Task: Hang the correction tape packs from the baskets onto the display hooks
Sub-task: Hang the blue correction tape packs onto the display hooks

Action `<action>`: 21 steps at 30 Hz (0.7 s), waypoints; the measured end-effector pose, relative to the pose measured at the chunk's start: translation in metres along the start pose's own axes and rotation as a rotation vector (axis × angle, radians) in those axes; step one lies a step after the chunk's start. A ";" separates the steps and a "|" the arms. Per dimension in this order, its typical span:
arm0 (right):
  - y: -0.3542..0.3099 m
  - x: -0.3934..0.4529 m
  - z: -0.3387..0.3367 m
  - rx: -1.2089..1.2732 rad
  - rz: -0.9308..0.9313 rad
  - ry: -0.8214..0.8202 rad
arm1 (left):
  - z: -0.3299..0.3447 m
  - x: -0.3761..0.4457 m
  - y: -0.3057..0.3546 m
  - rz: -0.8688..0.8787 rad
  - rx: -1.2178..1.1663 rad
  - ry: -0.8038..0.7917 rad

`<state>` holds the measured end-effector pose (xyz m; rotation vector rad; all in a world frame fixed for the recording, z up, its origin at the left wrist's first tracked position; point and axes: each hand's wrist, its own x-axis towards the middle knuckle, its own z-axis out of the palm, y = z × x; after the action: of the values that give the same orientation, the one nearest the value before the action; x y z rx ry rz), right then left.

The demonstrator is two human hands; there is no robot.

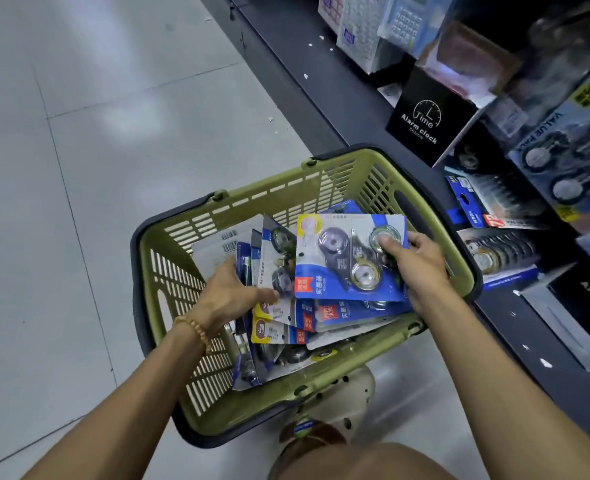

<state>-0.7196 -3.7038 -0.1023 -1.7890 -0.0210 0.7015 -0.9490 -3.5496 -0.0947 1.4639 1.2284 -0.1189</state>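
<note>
Fingers of the left hand [229, 294] curl round a fanned bunch of packs [269, 268] inside the green basket [324, 181]. The right hand [413, 263] pinches one correction tape pack [349, 258], thumb on top, just above the basket's pile. Beyond the basket stands an alarm clock box [425, 119].

We stand in a shop aisle: a shopping basket [338, 174] on tiled floor [113, 133], beside shelves [504, 317] of packaged stationery on the right.
</note>
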 end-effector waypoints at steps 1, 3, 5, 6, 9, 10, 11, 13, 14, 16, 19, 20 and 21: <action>0.000 -0.001 0.001 0.048 0.032 -0.010 | -0.001 -0.002 0.002 0.005 -0.003 0.004; 0.000 -0.004 0.003 0.137 0.086 -0.042 | -0.006 -0.008 0.008 0.006 -0.047 0.003; -0.001 -0.007 0.005 0.216 0.139 -0.085 | -0.015 -0.014 0.012 -0.006 -0.118 0.002; -0.002 -0.008 0.006 0.253 0.166 -0.097 | -0.020 -0.017 0.013 -0.021 -0.167 -0.004; -0.005 -0.013 0.010 0.335 0.230 -0.099 | -0.036 -0.025 0.010 -0.074 -0.341 -0.022; -0.006 -0.015 0.013 0.350 0.249 -0.114 | -0.040 -0.027 0.009 -0.080 -0.408 -0.036; -0.005 -0.017 0.016 0.366 0.264 -0.136 | -0.043 -0.030 0.007 -0.077 -0.471 -0.056; -0.007 -0.023 0.021 0.407 0.293 -0.193 | -0.046 -0.035 0.006 -0.052 -0.559 -0.103; -0.009 -0.026 0.024 0.423 0.302 -0.217 | -0.045 -0.037 0.007 -0.035 -0.582 -0.123; -0.016 -0.034 0.030 0.430 0.279 -0.252 | -0.044 -0.041 0.009 0.006 -0.605 -0.152; -0.033 -0.045 0.032 0.349 0.152 -0.254 | -0.041 -0.043 0.011 0.058 -0.617 -0.187; -0.039 -0.049 0.032 0.326 0.119 -0.247 | -0.040 -0.045 0.013 0.072 -0.622 -0.192; -0.043 -0.052 0.030 0.318 0.097 -0.241 | -0.040 -0.047 0.015 0.083 -0.627 -0.193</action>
<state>-0.7621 -3.6810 -0.0462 -1.4024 0.0157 0.9330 -0.9803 -3.5438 -0.0399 0.9275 0.9301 0.1676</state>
